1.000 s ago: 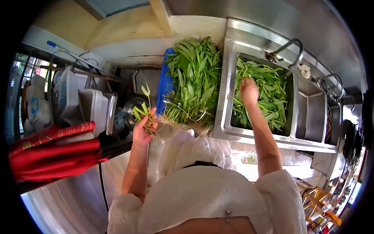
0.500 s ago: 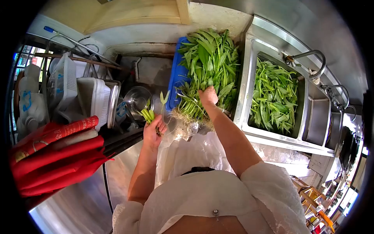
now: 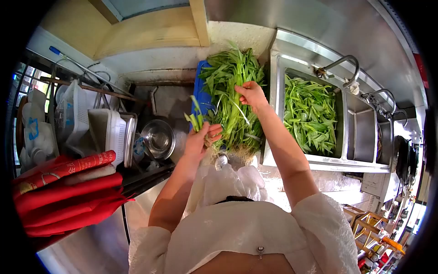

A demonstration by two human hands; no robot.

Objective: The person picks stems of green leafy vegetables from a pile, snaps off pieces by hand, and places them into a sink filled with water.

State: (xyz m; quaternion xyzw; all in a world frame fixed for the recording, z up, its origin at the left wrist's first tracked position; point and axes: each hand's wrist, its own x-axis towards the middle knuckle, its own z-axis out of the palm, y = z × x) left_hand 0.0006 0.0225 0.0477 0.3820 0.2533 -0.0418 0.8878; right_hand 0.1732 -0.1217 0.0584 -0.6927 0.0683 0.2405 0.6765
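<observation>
A heap of long-stemmed leafy greens, roots toward me, lies over a blue tray. My left hand is closed around a small bundle of cut green stems at the near left of the heap. Over the middle of the heap, my right hand pinches at the leafy greens with thumb and fingers; exactly what lies between the fingertips is partly hidden. Just below that hand, a pale thin strip runs across the stalks. A second pale band crosses the heap lower right.
To the right, a steel sink holds loose greens under a faucet. A metal bowl, white baskets and red bags are at left. Wooden stools stand lower right.
My left hand has moved right, toward the heap, still holding the stems. My right hand has lifted up and back over the stalks, and the pale strip now shows. The view has shifted.
</observation>
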